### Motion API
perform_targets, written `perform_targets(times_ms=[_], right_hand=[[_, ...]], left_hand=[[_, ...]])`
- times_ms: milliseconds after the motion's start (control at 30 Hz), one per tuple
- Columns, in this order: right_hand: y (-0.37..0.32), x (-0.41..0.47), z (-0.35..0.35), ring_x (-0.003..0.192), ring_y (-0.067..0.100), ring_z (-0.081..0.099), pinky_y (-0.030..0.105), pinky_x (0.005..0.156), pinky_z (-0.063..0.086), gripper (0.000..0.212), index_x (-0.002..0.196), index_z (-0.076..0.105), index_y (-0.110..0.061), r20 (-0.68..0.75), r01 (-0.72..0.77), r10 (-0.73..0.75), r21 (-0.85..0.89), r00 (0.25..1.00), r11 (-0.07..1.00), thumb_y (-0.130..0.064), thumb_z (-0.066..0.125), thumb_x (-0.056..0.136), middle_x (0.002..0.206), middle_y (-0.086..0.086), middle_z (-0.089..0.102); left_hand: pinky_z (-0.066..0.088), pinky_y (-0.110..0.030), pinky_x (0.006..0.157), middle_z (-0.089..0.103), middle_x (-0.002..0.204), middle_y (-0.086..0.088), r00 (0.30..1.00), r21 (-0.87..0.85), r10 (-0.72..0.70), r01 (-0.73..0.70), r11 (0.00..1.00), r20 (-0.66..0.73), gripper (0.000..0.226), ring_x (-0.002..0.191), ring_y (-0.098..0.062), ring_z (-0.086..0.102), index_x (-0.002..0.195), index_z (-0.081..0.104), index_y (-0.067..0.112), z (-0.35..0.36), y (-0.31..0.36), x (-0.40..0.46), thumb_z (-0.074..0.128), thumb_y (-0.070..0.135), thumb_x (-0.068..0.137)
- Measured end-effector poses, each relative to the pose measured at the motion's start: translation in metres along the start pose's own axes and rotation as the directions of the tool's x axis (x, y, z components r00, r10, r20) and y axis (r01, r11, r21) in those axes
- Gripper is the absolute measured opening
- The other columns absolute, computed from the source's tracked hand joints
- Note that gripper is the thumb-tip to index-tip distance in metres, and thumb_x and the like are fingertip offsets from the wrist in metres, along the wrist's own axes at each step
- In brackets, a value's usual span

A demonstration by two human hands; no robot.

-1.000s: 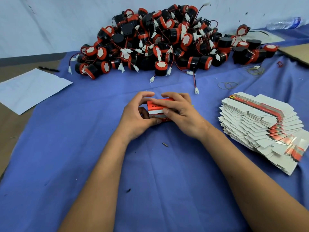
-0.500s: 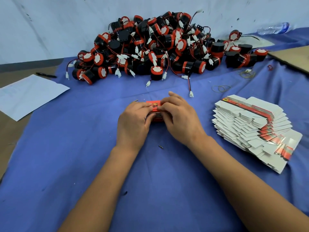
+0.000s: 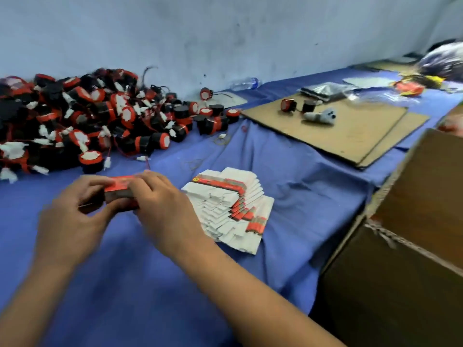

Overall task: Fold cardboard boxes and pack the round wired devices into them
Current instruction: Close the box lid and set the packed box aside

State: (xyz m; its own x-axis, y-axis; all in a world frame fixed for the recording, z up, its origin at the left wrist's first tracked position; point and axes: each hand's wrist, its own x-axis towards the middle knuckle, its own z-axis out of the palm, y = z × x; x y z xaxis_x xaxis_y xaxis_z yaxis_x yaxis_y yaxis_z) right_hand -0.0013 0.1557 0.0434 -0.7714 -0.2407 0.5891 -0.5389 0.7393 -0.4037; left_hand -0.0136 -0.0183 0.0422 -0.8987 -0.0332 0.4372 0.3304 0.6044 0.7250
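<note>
A small red folded cardboard box [image 3: 119, 189] is held between both hands just above the blue cloth. My left hand [image 3: 71, 219] grips its left end and underside. My right hand [image 3: 165, 209] covers its right end with the fingers over the top. Behind them, against the wall, lies a big heap of round black-and-red wired devices [image 3: 82, 126] with white plugs. To the right of my right hand sits a fanned stack of flat white-and-red box blanks [image 3: 233, 209]. The view is blurred by motion.
A large open brown carton [image 3: 406, 251] stands at the right, off the table's edge. Flat cardboard sheets [image 3: 350, 136] at the back right carry two devices and a grey object. A plastic bottle [image 3: 245, 83] lies by the wall, and rubber bands lie on the blue cloth [image 3: 300, 171].
The view has swung to the right, showing the brown carton and cardboard sheets. Both hands keep hold of the red box, which now sits lifted slightly off the cloth.
</note>
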Motion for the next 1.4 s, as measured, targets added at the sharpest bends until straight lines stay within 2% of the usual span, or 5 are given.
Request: perform_targets(times_ms=[200,600,967,1133,1400], right_hand=[[0.038,-0.023,-0.234,0.108,0.029,0.062,0.032,0.092,0.050,0.049,0.119,0.075,-0.013,-0.509,-0.316,0.214,-0.123,0.834,0.941,0.006,0.066,0.074,0.117,0.013,0.064],[0.079,-0.174,-0.404,0.108,0.030,0.064,0.034,0.080,0.047,0.053,0.126,0.063,-0.012,-0.280,-0.911,0.916,-0.377,0.287,0.170,-0.042,0.079,0.086,0.120,0.010,0.067],[0.079,-0.053,-0.231,0.096,0.024,0.069,0.040,0.085,0.058,0.030,0.111,0.074,-0.020,-0.215,-0.646,0.617,-0.103,0.757,0.756,-0.031,0.073,0.084,0.103,0.003,0.074],[0.116,-0.001,-0.117,0.131,0.032,0.049,0.046,0.106,0.044,0.072,0.135,0.057,-0.014,0.333,-0.494,0.589,-0.331,0.736,0.804,-0.059,0.076,0.082,0.137,0.011,0.058],[0.139,0.027,-0.060,0.136,0.024,0.044,0.067,0.117,0.019,0.096,0.146,0.045,-0.026,0.417,-0.390,0.440,-0.206,0.795,0.898,-0.063,0.085,0.067,0.140,-0.002,0.055]], left_hand=[[0.059,-0.029,0.090,0.077,0.112,0.005,0.944,-0.477,0.320,-0.246,0.844,0.080,0.039,0.106,-0.012,0.074,0.120,0.070,0.026,0.118,0.212,0.024,0.078,0.046,0.088],[0.055,-0.042,0.096,0.073,0.120,-0.003,0.390,-0.332,0.635,-0.608,0.721,0.667,0.042,0.111,-0.023,0.067,0.131,0.069,0.027,0.281,0.393,-0.066,0.079,0.021,0.090],[0.051,-0.039,0.086,0.075,0.108,-0.009,0.980,0.062,0.118,-0.129,0.990,0.160,0.024,0.105,-0.031,0.066,0.106,0.075,0.016,0.206,0.205,0.007,0.064,0.013,0.085],[0.045,-0.046,0.097,0.064,0.127,-0.025,0.874,0.328,-0.472,0.415,0.849,0.115,0.034,0.121,-0.047,0.054,0.122,0.060,0.002,0.168,0.084,0.031,0.055,0.015,0.091],[0.058,-0.033,0.087,0.073,0.099,0.007,0.891,-0.200,-0.438,0.410,0.890,-0.122,0.031,0.091,-0.015,0.071,0.102,0.071,0.022,0.156,0.060,0.042,0.077,0.005,0.077]])
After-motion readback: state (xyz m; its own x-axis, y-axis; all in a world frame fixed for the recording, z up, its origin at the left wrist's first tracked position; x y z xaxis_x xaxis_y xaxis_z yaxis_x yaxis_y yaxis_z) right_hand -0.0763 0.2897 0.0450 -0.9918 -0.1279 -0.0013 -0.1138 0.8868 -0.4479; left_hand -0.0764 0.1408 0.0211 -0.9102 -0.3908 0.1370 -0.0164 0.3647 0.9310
